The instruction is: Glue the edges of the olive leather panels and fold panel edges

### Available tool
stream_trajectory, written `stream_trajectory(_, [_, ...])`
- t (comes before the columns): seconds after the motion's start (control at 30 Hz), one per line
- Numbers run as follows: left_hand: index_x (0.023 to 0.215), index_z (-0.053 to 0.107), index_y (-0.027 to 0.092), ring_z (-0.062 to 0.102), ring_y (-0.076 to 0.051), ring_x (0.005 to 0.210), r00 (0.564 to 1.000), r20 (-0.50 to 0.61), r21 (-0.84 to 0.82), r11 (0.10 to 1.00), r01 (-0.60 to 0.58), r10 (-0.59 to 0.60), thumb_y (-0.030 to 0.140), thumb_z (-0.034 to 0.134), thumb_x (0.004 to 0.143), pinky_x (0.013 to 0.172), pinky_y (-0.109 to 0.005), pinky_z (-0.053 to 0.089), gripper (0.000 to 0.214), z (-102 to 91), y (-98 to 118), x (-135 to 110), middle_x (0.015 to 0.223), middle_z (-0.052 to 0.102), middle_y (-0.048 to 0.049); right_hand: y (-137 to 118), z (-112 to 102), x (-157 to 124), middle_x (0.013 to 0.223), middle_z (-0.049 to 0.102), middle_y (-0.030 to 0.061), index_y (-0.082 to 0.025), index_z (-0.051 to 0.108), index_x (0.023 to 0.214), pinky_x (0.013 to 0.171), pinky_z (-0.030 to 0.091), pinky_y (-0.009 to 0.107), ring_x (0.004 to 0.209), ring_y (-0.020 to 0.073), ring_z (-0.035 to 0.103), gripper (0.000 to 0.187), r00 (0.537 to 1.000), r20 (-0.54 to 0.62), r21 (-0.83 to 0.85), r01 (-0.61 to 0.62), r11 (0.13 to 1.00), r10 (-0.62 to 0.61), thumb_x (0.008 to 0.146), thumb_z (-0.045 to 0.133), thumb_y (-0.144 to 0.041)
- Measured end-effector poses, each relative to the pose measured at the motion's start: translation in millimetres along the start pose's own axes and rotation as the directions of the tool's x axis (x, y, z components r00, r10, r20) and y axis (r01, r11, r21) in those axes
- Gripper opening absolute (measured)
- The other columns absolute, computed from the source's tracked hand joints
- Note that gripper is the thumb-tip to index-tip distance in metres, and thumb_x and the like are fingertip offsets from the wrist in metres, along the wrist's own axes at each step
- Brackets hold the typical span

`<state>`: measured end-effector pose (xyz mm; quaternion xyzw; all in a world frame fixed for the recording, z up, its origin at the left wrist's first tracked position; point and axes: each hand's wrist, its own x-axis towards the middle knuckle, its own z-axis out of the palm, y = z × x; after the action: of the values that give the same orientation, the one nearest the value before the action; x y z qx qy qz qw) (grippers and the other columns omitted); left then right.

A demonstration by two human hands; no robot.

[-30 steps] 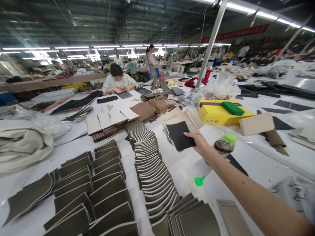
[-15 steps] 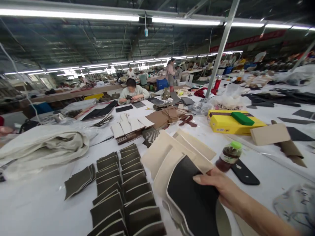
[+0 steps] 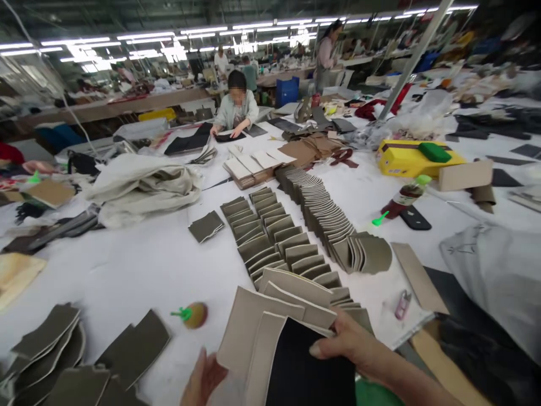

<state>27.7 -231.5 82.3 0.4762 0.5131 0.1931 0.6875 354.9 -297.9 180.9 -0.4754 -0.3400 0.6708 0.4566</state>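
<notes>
My right hand (image 3: 344,343) grips a fanned stack of cut panels, thumb on top, near the bottom centre. A black panel (image 3: 310,366) lies uppermost, over several beige panels (image 3: 260,316) with pale edges. At their left edge is my left hand (image 3: 203,379), fingers apart; whether it touches the panels I cannot tell. Beyond the stack, rows of overlapping olive panels (image 3: 296,248) run up the white table (image 3: 127,270). Left of my hands stands a small round bottle (image 3: 198,316) with a green nozzle.
More olive panels (image 3: 133,347) lie at lower left. A drink bottle (image 3: 399,201), a black phone (image 3: 415,218) and a yellow box (image 3: 416,160) sit to the right. Crumpled pale cloth (image 3: 146,189) is at left. A co-worker (image 3: 236,107) handles dark pieces across the table.
The view has tipped downward and turned left. My left hand has come into view beside the panels. My right hand still holds the stack, now off the long olive row it was covering.
</notes>
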Motion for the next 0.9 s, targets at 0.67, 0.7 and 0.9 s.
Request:
stream_trajectory(0.67, [0.126,0.059,0.019,0.065,-0.029,0.104,0.917,0.386,-0.539,0.831,0.138,0.098,0.010,0.086,0.056,0.090,-0.036,0.049,0.074,-99.0,49,-119,0.109,0.071,-0.0092,13,237,-8,0.102,0.072,0.0017,-0.023,0.050,0.126,0.085,0.049,0.034,0.094,0.0239,0.066,0.059,0.991,-0.135,-0.689,-0.101,0.718,0.010,0.072,0.072,-0.021])
stream_trajectory(0.7, [0.123,0.061,0.018,0.064,-0.029,0.104,0.925,0.367,-0.548,0.827,0.129,0.098,0.010,0.086,0.055,0.091,-0.036,0.048,0.073,-95.4,50,-122,0.108,0.072,-0.0087,17,236,-11,0.105,0.072,0.0030,-0.023,0.046,0.130,0.087,0.049,0.037,0.097,0.0250,0.066,0.064,0.988,-0.152,-0.729,-0.107,0.676,-0.007,0.072,0.072,-0.024])
stream_trajectory(0.9, [0.116,0.067,0.018,0.065,-0.030,0.101,0.939,0.341,-0.561,0.812,0.163,0.048,0.007,0.087,0.051,0.094,-0.038,0.047,0.069,-71.4,61,-136,0.101,0.073,-0.0079,28,224,-23,0.131,0.061,0.0065,-0.027,0.028,0.140,0.100,0.045,0.040,0.117,0.0242,0.059,0.078,0.980,-0.169,-0.800,-0.073,0.595,-0.107,0.075,0.071,-0.028])
